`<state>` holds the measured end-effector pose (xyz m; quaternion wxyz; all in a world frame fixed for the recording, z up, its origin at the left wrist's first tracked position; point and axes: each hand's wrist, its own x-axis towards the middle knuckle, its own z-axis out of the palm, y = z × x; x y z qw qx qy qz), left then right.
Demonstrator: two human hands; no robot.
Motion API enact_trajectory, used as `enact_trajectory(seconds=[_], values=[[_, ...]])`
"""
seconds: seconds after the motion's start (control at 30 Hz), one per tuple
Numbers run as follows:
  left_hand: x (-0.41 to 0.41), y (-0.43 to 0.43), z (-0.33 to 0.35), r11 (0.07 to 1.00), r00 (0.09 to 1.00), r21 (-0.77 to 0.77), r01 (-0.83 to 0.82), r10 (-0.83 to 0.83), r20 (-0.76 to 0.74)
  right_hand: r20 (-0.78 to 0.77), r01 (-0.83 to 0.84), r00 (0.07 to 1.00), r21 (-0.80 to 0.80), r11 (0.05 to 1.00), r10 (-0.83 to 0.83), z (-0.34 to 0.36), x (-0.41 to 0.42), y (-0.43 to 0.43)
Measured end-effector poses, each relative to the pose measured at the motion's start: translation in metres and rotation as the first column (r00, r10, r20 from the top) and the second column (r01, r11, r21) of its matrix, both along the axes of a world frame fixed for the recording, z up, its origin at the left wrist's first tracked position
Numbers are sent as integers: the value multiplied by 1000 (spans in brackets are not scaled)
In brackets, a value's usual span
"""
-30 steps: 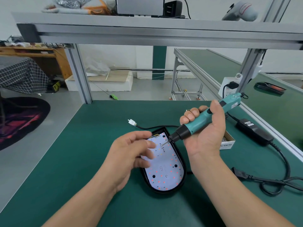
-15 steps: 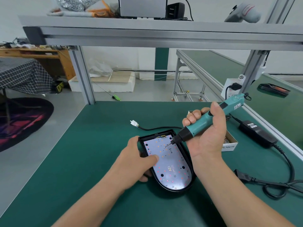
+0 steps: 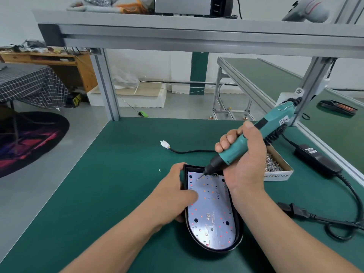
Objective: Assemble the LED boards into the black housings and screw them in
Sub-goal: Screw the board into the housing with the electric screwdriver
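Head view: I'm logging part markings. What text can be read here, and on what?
"12V": on the LED board.
"...ING BALANCER": on the screw box front, start hidden.
Too blurred to read: labels on the screwdriver and the adapter, and the small print beside "12V".

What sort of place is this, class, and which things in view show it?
Probably a small electronics assembly workshop: a green-matted workbench, a corded electric screwdriver in the right hand, and an LED board sitting in a black housing.
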<state>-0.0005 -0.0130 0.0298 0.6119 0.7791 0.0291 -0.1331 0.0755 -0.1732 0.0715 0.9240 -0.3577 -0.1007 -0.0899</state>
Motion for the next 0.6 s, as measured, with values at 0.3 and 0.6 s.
enact_trajectory(seconds=[0.3, 0.6], values=[[1, -4, 0, 1000, 1000, 22, -4, 4, 18, 32, 4, 999, -72, 997, -1, -2, -1, 6], [1, -4, 0, 1000, 1000, 3, 0, 0, 19, 38, -3, 999, -86, 996, 7, -4, 0, 8]])
